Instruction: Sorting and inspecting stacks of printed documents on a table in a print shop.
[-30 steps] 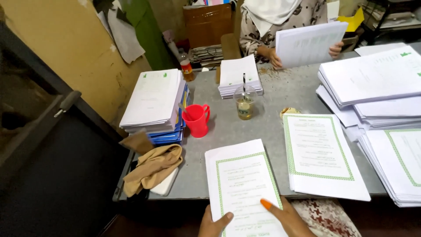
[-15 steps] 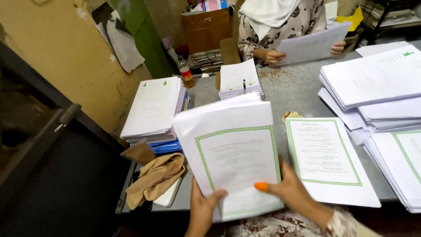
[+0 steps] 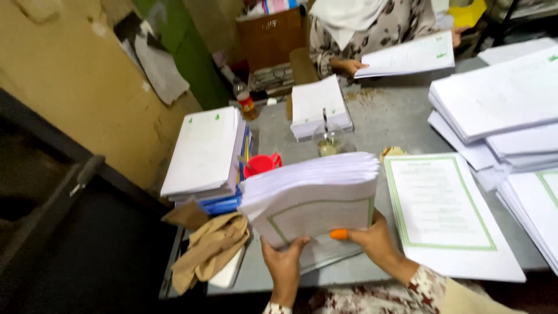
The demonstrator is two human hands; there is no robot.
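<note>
Both hands, left (image 3: 283, 263) and right (image 3: 372, 239), pinch the stack (image 3: 311, 195) at its near edge; we should square it on the surface (image 3: 372, 116), clear of the cup (image 3: 260, 164)

A grey table (image 3: 401, 116) carries a tall pile of white paper (image 3: 203, 151) at the left with blue folders (image 3: 224, 204) under it, a red mug (image 3: 260, 164) just beside, and a glass jar (image 3: 329, 141) behind. A beige cloth (image 3: 209, 251) hangs over the near edge. More paper stacks (image 3: 505, 99) crowd the right side. Across the table a seated person (image 3: 372, 26) holds up white sheets (image 3: 410, 55)
</note>
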